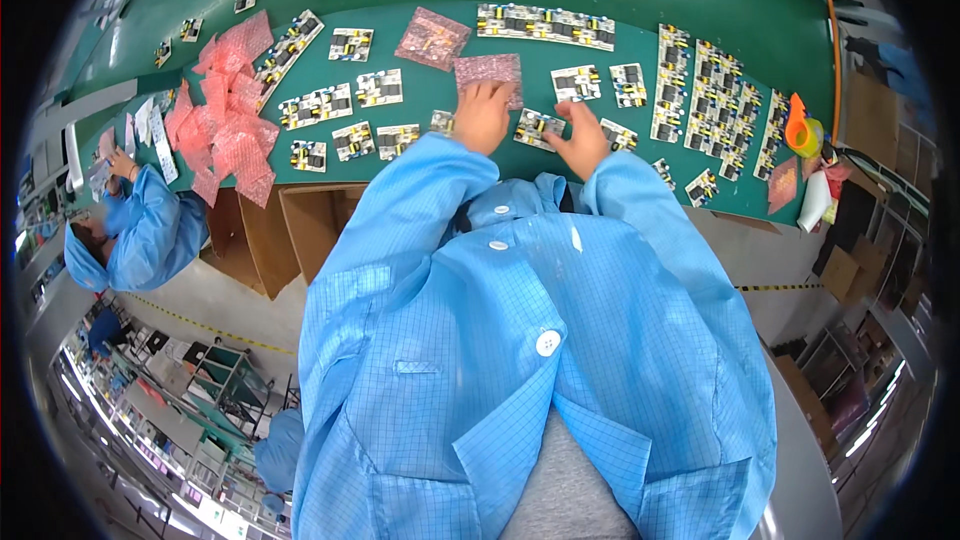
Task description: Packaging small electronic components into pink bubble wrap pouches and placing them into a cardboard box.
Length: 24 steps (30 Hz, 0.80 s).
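Our left hand [482, 120] rests on a pink bubble-wrap pouch [500, 68], grip unclear, while our right hand [584, 140], grip loose, thumbs a white component-studded rectangular circuit board [535, 128] on the green tabletop [430, 100]; sideways slip could clip neighbouring boards [574, 83].

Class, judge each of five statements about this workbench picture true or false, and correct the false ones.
1. The left hand is on a pink bubble-wrap pouch. True.
2. The right hand is inside the large pink bubble-wrap heap. False: it is beside a circuit board, well to the right of the heap.
3. The worktop is green. True.
4. The wearer's coat is yellow. False: it is blue.
5. Another person in blue is at the picture's left. True.
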Tool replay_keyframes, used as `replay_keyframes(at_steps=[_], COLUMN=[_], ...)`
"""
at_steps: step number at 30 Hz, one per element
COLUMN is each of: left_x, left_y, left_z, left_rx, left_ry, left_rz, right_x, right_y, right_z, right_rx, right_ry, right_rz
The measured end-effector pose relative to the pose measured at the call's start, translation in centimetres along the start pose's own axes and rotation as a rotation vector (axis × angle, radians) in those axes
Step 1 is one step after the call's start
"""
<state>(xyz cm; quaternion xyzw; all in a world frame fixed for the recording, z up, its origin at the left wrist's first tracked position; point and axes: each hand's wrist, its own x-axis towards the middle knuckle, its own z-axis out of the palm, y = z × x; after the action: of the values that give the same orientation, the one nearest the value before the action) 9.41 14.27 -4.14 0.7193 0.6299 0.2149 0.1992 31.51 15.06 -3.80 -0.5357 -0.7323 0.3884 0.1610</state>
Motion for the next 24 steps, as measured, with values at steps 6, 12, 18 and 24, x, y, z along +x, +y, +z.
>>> replay_keyframes(at_steps=[6,12,18,24], left_x=[0.6,1.8,3.4,3.6], left_y=[-0.2,0.3,1.3,-0.6], left_z=[2.0,2.2,3.0,5.8], left_rx=[0.145,0.191,0.229,-0.126], left_ry=[-0.07,-0.121,-0.179,-0.091], left_rz=[-0.01,-0.039,-0.013,0.147], right_x=[-2.1,-0.5,-0.8,-2.4], right_y=[-0.6,-0.6,-0.4,0.8], right_z=[0.4,2.0,1.0,0.6], right_rx=[-0.193,-0.281,-0.279,-0.014], right_ry=[-0.052,0.052,-0.093,-0.08], right_rz=[0.075,-0.186,0.128,0.461])
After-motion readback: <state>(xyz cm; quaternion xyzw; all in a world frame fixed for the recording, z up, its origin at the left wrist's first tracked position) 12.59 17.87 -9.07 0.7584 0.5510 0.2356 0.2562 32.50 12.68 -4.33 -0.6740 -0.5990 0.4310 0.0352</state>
